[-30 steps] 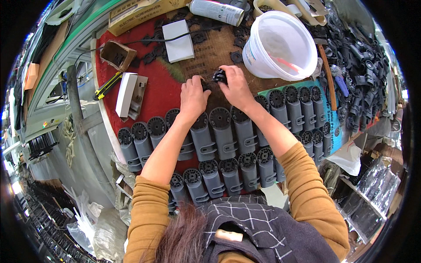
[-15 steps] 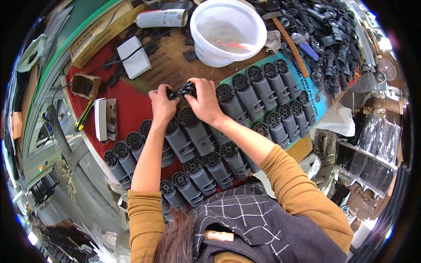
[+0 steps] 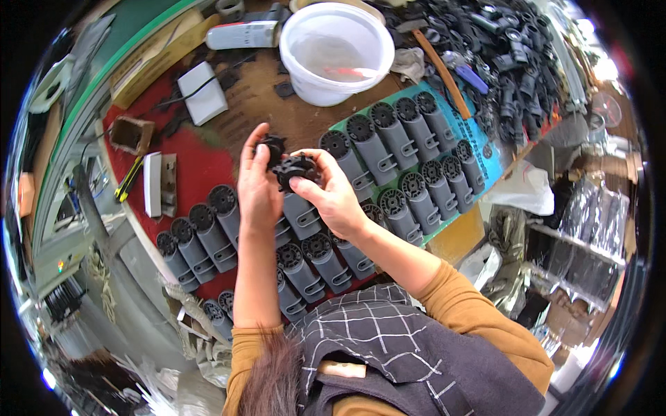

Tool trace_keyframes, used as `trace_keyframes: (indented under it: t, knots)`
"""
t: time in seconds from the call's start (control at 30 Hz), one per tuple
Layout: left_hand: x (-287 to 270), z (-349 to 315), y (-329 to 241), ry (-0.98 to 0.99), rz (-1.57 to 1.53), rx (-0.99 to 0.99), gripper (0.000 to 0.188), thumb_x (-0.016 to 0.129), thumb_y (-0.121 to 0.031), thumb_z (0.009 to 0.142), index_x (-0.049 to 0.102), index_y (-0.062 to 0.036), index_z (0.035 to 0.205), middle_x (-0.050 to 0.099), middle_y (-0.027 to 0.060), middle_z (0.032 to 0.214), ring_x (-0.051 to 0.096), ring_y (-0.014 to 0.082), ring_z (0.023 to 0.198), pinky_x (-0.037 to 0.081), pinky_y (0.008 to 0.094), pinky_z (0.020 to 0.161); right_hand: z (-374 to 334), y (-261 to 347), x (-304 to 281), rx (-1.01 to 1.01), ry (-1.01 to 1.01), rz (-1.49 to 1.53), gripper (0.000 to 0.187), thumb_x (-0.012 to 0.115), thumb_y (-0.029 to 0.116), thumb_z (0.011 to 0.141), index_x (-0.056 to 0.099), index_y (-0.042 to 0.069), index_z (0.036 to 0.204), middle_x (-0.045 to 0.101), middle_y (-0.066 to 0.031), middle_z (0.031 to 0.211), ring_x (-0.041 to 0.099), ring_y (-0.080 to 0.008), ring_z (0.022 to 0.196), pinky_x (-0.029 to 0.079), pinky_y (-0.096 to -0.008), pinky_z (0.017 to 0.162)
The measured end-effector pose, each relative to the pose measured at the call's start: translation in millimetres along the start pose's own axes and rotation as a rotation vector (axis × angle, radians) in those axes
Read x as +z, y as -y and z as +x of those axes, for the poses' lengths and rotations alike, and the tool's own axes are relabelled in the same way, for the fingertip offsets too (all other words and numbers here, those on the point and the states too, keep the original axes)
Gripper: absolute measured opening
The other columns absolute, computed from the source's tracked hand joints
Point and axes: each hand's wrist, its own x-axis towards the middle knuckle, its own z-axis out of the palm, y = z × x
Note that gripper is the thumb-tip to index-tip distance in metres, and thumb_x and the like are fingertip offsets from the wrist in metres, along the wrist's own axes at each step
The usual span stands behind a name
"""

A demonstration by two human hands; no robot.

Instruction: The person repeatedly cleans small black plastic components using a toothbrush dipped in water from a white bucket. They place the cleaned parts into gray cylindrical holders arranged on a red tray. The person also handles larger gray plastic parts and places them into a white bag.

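My right hand (image 3: 334, 197) grips a black, round, toothed plastic part (image 3: 297, 172) between thumb and fingers. Close beside it, my left hand (image 3: 258, 184) has a second black round part (image 3: 273, 145) held at its thumb and fingers; the palm side partly hides how it sits. Both hands are raised over rows of grey plastic tubes (image 3: 379, 149) with round black perforated ends facing up and a looped clip on each side. Several of those tubes are partly covered by my hands and forearms.
A white bucket (image 3: 295, 69) stands at the back, with a spray can (image 3: 243, 35) to its left. Black plastic parts (image 3: 517, 87) are heaped at the back right. A white box (image 3: 215, 104), an open carton (image 3: 130, 135) and a yellow-black cutter (image 3: 130, 179) lie at left.
My hands have come nearer to me and turned, showing the two black parts more plainly. My left fingers have straightened upward. The whole view has shifted slightly.
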Motion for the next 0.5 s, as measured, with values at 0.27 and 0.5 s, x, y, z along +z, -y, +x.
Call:
trace_keyframes:
  t: [0.27,0.5]
  knots:
    - [44,-45,7,-0.151,-0.381,-0.068,0.044,0.035,-0.039,0.102,0.051,-0.0088,0.13,0.061,0.0101,0.113,0.061,0.0205,0.1,0.05,0.0358,0.09,-22,14,2,-0.62,0.117,-1.032,0.068,0.065,0.013,0.081,0.036,0.01,0.142,0.038,-0.0226,0.137,0.038,-0.0398,0.122,0.028,-0.045,0.105]
    - [60,-85,-24,-0.006,-0.225,-0.23,0.063,0.031,-0.054,0.099,0.046,-0.0025,0.134,0.059,0.0084,0.115,0.057,0.0164,0.106,0.044,0.0338,0.097,-42,42,-13,-0.768,0.337,-1.091,0.082,0.071,0.002,0.073,0.028,0.003,0.143,0.041,-0.021,0.134,0.041,-0.0368,0.122,0.033,-0.0455,0.103]
